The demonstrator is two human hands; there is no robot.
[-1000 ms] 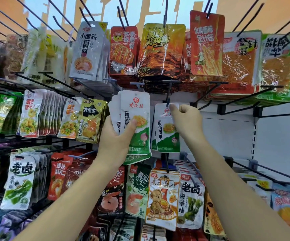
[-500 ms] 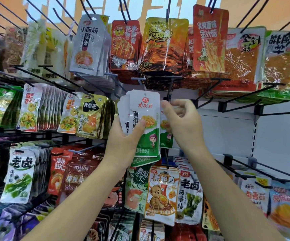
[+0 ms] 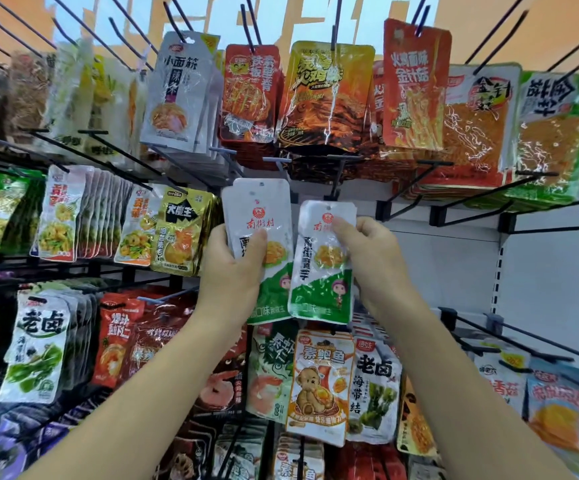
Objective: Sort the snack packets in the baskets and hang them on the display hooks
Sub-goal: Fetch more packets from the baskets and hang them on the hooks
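The person stands facing the rack with both arms raised to the middle hook (image 3: 337,178). Just below and left of that hook, the left hand (image 3: 236,271) grips a stack (image 3: 257,216) of white-and-green packets, thumb curled across the front and fingers wrapped behind. Directly under the hook, the right hand (image 3: 367,251) pinches a single packet (image 3: 322,271) of the same kind near its top, thumb on the face and the other fingers bent behind it. The packet hangs upright, its punched hole just beneath the hook's tip; I can't tell whether they touch. Its left edge overlaps the stack. Above the hook hangs an orange noodle packet (image 3: 326,95). Below it, under the held packet, hangs a bear packet (image 3: 321,386). Left of the hook, past the stack, sits a yellow-and-black packet (image 3: 180,233).
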